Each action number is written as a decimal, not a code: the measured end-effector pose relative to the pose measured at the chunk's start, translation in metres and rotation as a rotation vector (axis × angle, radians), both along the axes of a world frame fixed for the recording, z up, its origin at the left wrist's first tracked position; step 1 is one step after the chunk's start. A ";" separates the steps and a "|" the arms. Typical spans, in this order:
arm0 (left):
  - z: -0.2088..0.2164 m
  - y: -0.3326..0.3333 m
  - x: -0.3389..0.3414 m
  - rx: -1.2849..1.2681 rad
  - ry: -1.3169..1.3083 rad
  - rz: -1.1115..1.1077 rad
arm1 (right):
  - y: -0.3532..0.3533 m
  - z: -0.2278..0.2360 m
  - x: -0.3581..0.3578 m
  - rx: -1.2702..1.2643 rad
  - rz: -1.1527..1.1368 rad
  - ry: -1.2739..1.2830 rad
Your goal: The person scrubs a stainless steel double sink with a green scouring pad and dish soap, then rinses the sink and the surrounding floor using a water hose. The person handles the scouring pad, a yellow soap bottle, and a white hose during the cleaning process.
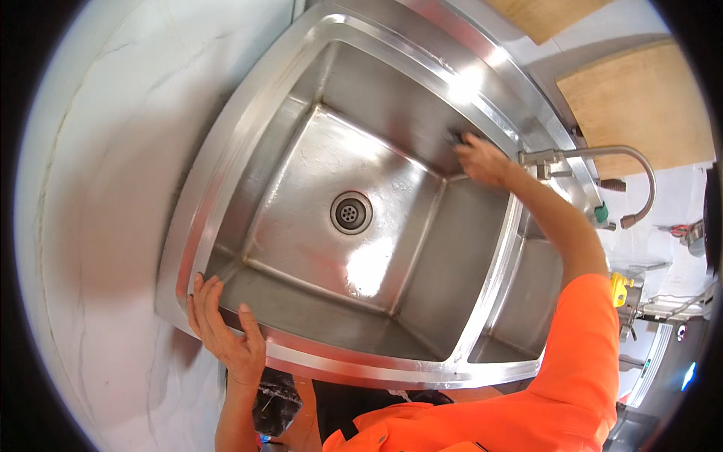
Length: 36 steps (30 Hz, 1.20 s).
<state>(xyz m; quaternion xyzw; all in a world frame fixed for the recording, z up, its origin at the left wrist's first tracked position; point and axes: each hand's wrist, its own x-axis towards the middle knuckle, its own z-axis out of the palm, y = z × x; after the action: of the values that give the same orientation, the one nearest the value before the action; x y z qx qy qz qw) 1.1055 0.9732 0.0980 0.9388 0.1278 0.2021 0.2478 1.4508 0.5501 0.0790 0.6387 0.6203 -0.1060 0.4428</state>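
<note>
- Left hand: open, fingers spread over the front-left rim, gripping no loose item; reads as a brace.
- Large sink basin: in the middle, under both hands, drain in its floor.
- Right hand: reaches to the far wall's right end, fingers closed round a dark pad; blurred, so can't swear to what it is.
- Step in hand: looks like rubbing down that wall. Next move calls for flat, even pressure and care in the corner.
- Surface: bare steel, wet-looking specks on the floor, strong glare.
- Room: white marbled panel left; smaller basin right, then curved tap, wooden board behind it.
</note>
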 end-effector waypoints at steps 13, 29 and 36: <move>-0.002 0.001 -0.003 -0.028 0.013 -0.004 | -0.005 -0.025 0.015 0.254 0.097 0.082; -0.009 0.002 0.002 -0.156 0.155 -0.041 | 0.252 -0.235 0.074 1.255 -0.089 -0.039; -0.005 0.002 0.002 -0.118 0.218 -0.060 | 0.297 -0.263 0.024 1.967 -1.134 0.252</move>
<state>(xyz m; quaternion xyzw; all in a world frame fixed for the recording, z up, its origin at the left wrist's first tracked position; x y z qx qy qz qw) 1.1074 0.9754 0.0925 0.9425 0.1373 0.0834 0.2931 1.4753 0.8466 -0.1840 0.8817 0.0970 0.1778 -0.4262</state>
